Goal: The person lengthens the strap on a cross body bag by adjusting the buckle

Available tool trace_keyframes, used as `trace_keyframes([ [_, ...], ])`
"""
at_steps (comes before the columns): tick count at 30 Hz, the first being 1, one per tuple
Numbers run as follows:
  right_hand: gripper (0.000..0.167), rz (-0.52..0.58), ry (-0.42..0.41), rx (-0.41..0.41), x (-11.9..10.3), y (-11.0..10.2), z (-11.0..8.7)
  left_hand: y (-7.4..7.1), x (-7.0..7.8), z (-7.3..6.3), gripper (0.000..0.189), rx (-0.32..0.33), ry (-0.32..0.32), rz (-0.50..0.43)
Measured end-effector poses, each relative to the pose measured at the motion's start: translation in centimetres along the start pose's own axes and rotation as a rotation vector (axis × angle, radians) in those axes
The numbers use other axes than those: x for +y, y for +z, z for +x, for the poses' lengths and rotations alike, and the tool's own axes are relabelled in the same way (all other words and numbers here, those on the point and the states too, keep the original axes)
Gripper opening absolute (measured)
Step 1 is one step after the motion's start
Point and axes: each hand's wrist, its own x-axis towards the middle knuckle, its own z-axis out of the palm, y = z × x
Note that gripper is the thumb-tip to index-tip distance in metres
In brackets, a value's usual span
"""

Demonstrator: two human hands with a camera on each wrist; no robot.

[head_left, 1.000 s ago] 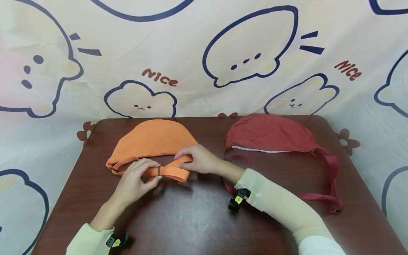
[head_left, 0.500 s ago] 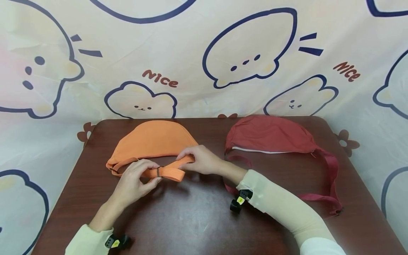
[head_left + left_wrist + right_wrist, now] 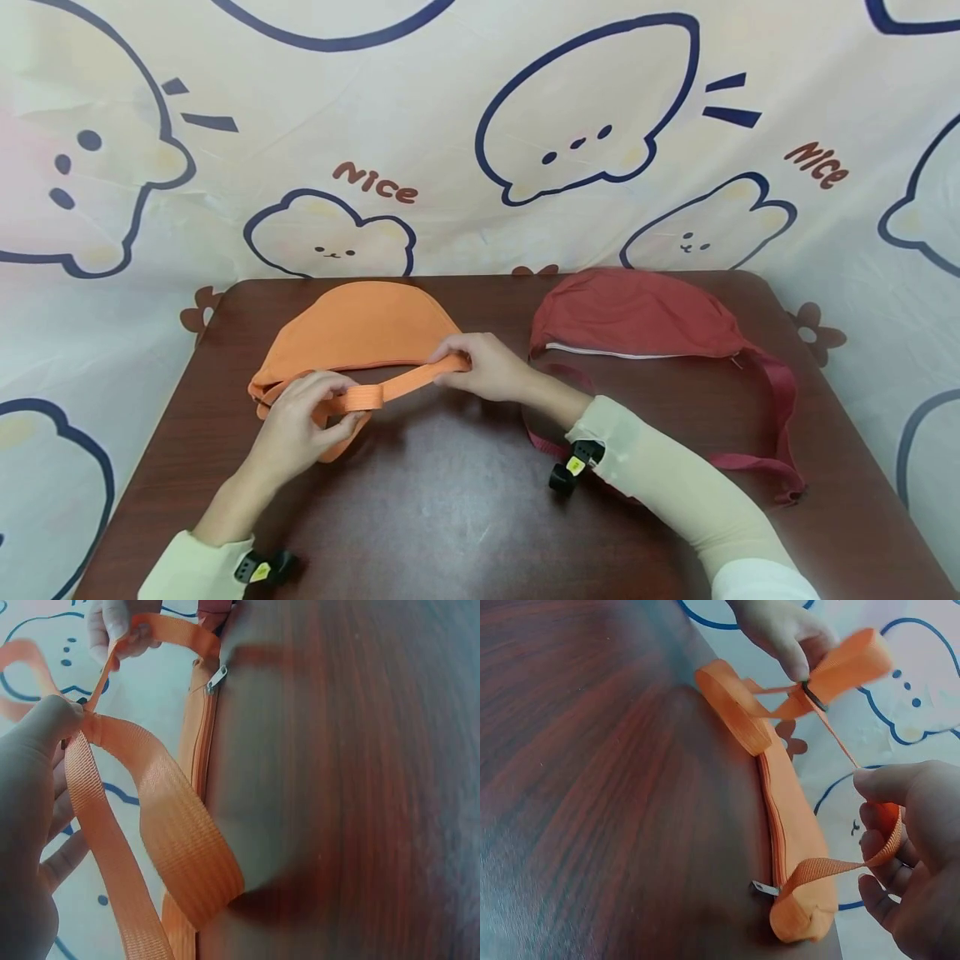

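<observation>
An orange waist bag [image 3: 360, 325] lies on the dark wooden table, its webbing strap [image 3: 412, 382] lifted in front of it. My left hand [image 3: 303, 421] pinches the strap at a dark slide buckle [image 3: 814, 696], which shows best in the right wrist view. To the right, my right hand [image 3: 487, 367] holds another part of the strap between thumb and fingers, and the stretch between the hands is taut. A loop of strap [image 3: 187, 832] hangs below the left hand. A zipper pull [image 3: 765, 889] shows at one end of the bag.
A red waist bag [image 3: 637, 317] lies at the back right, its strap [image 3: 783, 408] trailing toward the front. The table [image 3: 465, 517] runs to a printed cloth backdrop [image 3: 450, 125] behind and at both sides.
My right hand has shifted slightly right and up, and my left hand slightly left. The strap between them has straightened; its loop at the buckle is smaller, and another loop now hangs below the left hand.
</observation>
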Motion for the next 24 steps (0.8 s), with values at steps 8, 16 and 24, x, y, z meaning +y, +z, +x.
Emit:
trace_keyframes([
  [8,0.02,0.058,0.016,0.042,1.2,-1.3,-0.4,-0.9,-0.7,-0.5,0.045,0.023,-0.004,0.02],
  [16,0.019,0.063,0.047,0.062,2.0,-3.1,-1.1,-1.4,-1.0,-0.9,0.046,0.069,-0.005,0.032],
  [24,0.017,0.044,0.128,0.085,2.9,-4.9,-1.8,-2.1,-1.2,-1.5,0.045,0.101,-0.029,0.055],
])
